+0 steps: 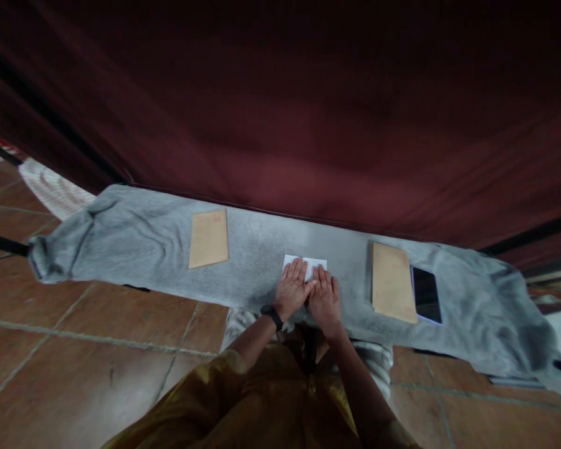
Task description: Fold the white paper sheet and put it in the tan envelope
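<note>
A small white sheet of paper (312, 264) lies on the grey cloth, partly hidden beneath my hands. My left hand (292, 289) presses flat on its left part, fingers stretched out. Beside it, my right hand (325, 299) rests flat on the right part of the sheet, its fingers also extended. The two thumbs meet or nearly meet in the middle. To the left lies a single brown envelope (209, 238). On the right sits a thicker stack of brown envelopes (393, 282).
A phone (427, 294) with a dark screen lies right of the stack. The grey cloth (257, 249) covers a long narrow surface, wrinkled at both ends. Behind it hangs a dark red curtain (285, 143). Brown floor tiles (88, 362) show in front.
</note>
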Motion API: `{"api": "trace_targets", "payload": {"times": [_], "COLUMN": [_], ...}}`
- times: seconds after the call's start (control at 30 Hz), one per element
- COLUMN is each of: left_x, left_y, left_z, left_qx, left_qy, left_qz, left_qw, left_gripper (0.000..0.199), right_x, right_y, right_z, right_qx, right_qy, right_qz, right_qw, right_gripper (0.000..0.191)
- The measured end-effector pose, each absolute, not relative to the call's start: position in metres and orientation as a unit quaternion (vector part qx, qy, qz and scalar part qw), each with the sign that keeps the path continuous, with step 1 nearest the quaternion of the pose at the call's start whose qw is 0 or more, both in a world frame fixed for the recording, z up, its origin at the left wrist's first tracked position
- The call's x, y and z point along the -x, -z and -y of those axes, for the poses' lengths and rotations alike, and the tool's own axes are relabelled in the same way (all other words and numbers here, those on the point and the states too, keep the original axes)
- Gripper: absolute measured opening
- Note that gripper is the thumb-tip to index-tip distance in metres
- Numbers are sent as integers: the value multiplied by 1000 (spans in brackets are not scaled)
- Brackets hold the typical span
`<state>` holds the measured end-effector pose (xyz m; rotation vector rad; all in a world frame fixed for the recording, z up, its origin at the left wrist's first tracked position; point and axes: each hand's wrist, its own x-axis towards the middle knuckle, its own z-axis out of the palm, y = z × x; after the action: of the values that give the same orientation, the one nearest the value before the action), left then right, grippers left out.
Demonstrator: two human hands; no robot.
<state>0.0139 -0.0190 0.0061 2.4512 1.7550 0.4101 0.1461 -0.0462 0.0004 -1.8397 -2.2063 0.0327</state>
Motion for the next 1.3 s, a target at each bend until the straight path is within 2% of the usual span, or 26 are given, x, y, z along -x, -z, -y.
{"api": "trace_targets", "payload": {"times": [0.33,0.57,0.87,1.3], "left_x": [9,8,5,-8], "left_y": [-7,-5,-6,-22], "left_z": [13,13,15,14], "left_qx": [-781,-793,-787,-809], "left_qy": [-118,-96,-117,-42], "left_qz": [-612,-600,-605,-585], "left_qw": [37,44,42,43], "left_gripper": [65,57,66,61], "right_x": [-144,-123,-154,-171], "right_y": [2,-3,10,16], "right_z": [46,22,16,27], "right_qx": [688,577,605,618], "right_qy": [3,-32,19,52], "right_qz": [706,800,782,771], "right_qw": [165,159,148,145], "right_gripper": [53,49,54,58]}}
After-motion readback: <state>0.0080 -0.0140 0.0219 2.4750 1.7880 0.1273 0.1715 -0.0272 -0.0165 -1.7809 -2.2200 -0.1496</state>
